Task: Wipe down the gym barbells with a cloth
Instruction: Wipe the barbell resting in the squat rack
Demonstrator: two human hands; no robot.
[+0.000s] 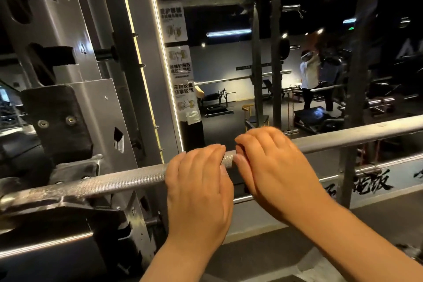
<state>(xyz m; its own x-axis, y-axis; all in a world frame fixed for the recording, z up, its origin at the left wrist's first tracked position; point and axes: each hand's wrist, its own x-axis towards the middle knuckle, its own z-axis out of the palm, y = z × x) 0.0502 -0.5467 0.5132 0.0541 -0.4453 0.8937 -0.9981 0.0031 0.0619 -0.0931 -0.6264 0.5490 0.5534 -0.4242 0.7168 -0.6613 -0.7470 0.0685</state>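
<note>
Both bare forearms rise from the lower edge and draw close together. The left grip (199, 181) lies palm down with a straight wrist, fingers curled over the top of the barbell (128, 178). The right grip (272, 162) sits just beside it, also palm down, fingers bent over the far side, thumb stretched along the near side toward the left grip. The right forearm slants in from the lower right
</note>
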